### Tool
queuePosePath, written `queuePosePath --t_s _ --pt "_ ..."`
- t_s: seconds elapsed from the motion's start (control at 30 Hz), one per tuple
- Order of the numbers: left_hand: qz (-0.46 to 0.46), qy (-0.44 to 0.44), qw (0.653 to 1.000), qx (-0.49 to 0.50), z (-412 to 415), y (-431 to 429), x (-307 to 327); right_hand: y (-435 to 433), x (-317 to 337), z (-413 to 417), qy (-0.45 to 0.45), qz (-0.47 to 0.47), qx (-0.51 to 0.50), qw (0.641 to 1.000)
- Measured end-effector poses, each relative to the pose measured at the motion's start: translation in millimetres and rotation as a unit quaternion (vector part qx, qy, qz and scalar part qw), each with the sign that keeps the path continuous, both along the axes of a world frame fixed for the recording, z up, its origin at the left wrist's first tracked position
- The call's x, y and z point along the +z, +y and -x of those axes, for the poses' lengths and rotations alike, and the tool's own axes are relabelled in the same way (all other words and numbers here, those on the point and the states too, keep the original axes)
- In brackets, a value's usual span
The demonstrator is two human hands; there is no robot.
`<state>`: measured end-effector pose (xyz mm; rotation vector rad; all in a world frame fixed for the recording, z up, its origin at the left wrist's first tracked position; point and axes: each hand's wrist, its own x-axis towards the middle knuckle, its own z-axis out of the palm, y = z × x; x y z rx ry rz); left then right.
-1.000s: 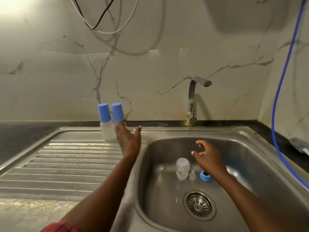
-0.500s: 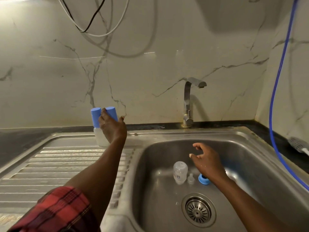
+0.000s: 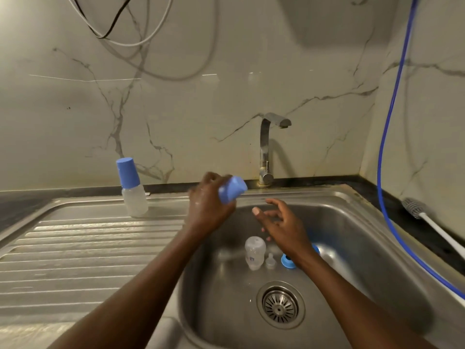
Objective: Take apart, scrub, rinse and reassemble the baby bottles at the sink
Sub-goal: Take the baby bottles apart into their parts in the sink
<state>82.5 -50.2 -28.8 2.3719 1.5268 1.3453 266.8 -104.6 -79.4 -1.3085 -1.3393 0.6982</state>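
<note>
Head view. There are three bottles. One capped bottle stands upright on the drainboard, at ten o'clock from the drain. The left hand has its fingers wrapped round a second bottle, whose blue cap tilts toward two o'clock. A bare bottle sits in the basin at eleven. Just beside it are one teat and one blue ring, which is partly under the right wrist. The right hand hovers over the basin with fingers spread and loosely bent, holding nothing. One tap is at twelve and one brush at two.

Left hand raised, blurred, apparently gripping capped bottle; right hand relaxed, fingers spread
</note>
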Motion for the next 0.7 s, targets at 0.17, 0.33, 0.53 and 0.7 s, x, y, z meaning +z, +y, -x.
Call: queuePosePath --t_s 0.17,0.33,0.53,0.7 --pt "0.05 0.075 0.984 -0.152 -18 -32 -28 -6 1 3 -0.01 0.024 0.029 0.999" --pt "0.149 0.103 0.977 -0.113 -13 -27 -40 -6 -2 -6 0.008 0.045 0.029 0.999" --pt "0.21 0.138 0.959 -0.128 -4 -19 -54 -3 -8 2 0.006 0.155 0.077 0.985" --pt "0.248 0.111 0.948 -0.164 4 -9 -57 4 -11 0 -0.032 0.123 0.092 0.988"
